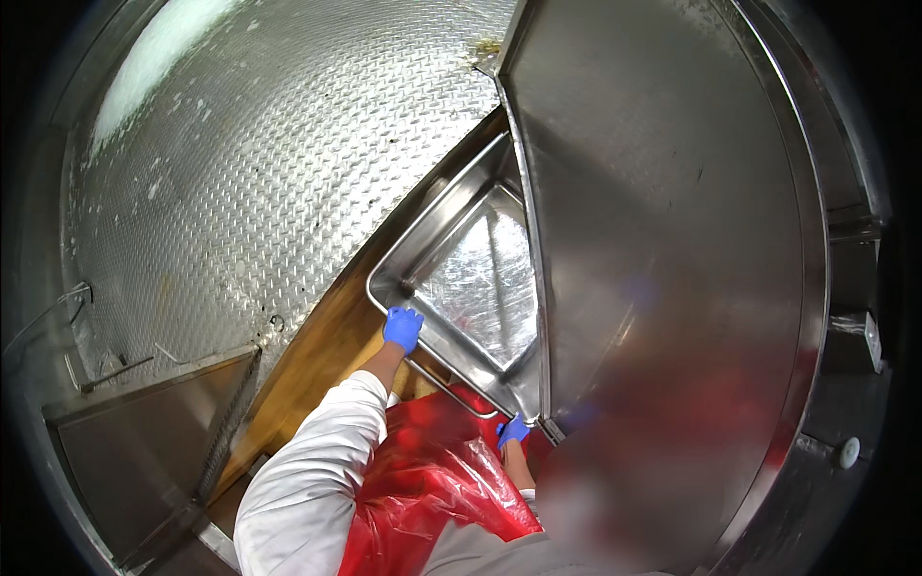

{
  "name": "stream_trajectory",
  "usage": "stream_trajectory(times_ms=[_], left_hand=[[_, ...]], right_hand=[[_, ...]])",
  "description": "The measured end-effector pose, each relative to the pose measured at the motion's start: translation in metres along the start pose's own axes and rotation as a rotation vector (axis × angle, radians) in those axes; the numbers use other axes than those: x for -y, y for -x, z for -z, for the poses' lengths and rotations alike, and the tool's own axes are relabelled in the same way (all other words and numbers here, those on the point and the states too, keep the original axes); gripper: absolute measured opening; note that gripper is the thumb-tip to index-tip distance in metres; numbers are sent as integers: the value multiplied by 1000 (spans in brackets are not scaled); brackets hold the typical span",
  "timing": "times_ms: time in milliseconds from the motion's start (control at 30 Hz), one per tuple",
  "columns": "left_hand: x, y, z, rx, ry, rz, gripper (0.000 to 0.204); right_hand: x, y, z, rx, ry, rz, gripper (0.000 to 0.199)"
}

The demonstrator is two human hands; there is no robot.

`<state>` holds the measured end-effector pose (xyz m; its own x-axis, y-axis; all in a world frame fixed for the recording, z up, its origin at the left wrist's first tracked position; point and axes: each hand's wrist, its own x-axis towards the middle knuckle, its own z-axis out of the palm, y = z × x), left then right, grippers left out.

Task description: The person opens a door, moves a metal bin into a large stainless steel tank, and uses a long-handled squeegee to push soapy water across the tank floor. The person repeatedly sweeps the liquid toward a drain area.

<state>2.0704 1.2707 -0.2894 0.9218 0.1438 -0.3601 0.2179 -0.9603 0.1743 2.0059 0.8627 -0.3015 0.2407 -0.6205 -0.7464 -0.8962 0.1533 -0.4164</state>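
A large, deep rectangular stainless steel pan (pixel 475 278) lies in front of me, with nothing in it but scratches and reflections. Its right side passes behind the edge of a tall steel panel (pixel 672 211). My left hand (pixel 403 328), in a blue glove, is closed over the pan's near left rim. At the near right corner, my right hand (pixel 514 432), also gloved in blue, grips the rim close to the panel's lower end. Below the near rim runs a bent metal bar (pixel 451 389), just in front of my red plastic apron (pixel 432 470).
Wooden boards (pixel 317 370) run diagonally beneath and left of the pan. Beyond them spreads a textured metal floor plate (pixel 288 163) with a white patch (pixel 158 62) at far left. A steel box or panel (pixel 144 442) stands at near left, with thin rods (pixel 115 372) above it.
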Motion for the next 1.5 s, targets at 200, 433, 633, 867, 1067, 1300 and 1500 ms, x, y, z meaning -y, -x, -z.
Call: stream_trajectory(times_ms=[200,433,633,867,1067,1300,1500], left_hand=[[12,1,63,215,125,-223,49],[59,153,171,-322,652,-145,45],[124,317,388,-945,536,-157,35],[177,530,566,-1508,-10,224,29],[229,589,587,-888,-60,965,70],[233,560,578,-779,-70,1059,83],[262,583,571,-699,-123,1060,78]], right_hand=[[33,15,56,458,646,-239,63],[232,350,72,422,533,1731,21],[413,542,140,-1109,485,2430,47],[497,493,139,-1152,806,1825,65],[571,427,171,-920,671,1899,63],[633,412,186,-658,900,1822,60],[585,437,181,-689,845,1864,47]])
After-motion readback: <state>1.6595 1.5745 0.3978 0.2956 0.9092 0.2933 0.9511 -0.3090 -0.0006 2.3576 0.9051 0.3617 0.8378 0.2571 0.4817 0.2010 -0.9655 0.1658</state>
